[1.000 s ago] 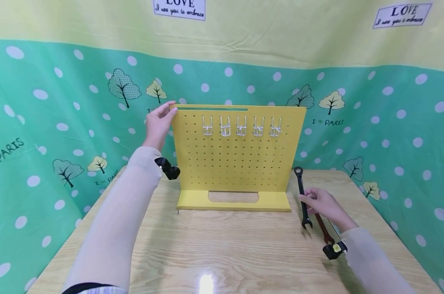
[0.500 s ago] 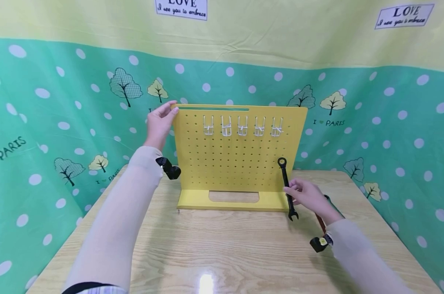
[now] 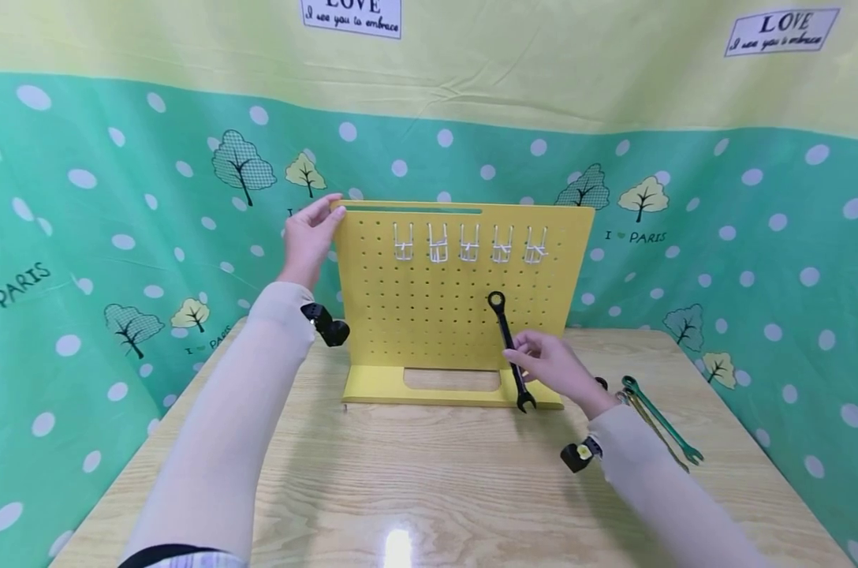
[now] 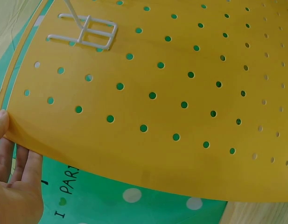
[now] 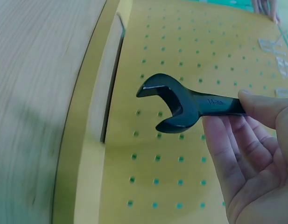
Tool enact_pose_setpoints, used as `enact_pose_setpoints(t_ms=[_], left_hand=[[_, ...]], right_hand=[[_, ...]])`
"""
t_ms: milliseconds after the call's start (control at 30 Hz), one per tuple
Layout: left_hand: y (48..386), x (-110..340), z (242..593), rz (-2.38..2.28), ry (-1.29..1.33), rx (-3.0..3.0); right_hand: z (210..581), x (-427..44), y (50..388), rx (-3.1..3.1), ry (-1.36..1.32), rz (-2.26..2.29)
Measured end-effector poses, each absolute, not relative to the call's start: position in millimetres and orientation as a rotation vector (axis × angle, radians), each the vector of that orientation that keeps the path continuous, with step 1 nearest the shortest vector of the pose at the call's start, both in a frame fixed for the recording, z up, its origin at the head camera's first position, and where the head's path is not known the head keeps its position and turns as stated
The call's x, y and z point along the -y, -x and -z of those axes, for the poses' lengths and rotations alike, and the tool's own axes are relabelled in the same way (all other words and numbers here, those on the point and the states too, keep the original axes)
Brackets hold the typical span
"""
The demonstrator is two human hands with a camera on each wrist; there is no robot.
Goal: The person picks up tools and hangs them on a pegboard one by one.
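Now: black wrench [image 3: 504, 323] before the yellow pegboard [image 3: 413, 331]

The right hand [image 3: 553, 367] pinches its shaft, ring end up; the left hand [image 3: 307, 243] grips the pegboard's upper left corner. On the tabletop [image 3: 401, 465] lies a green wrench [image 3: 662, 419].

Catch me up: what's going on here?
A person's right hand holds a black wrench, ring end up, in front of a yellow pegboard standing on the table. The left hand grips the board's upper left corner. The wrench isn't on a hook yet; its ring end is below the row of five white hooks. A green wrench and a partly hidden gold one lie by the right forearm.
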State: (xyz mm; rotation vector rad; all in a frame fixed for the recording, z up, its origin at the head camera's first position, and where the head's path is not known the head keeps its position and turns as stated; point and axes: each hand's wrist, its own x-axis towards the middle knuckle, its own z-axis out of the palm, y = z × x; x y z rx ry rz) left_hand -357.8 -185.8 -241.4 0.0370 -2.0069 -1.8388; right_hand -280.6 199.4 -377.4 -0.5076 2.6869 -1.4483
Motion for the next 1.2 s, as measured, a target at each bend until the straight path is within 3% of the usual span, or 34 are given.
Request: enact_pose_setpoints(t_ms=[700,1200], left_hand=[[356.9,185.2,242.3,1.827,-0.055,2.029],[355.7,185.7,240.4,1.843,-0.059,2.017]], right_hand=[[353.6,-113.4,288.8,-2.58,0.795,1.612],[337.0,-84.6,304.0,-2.525,0.773,1.688]])
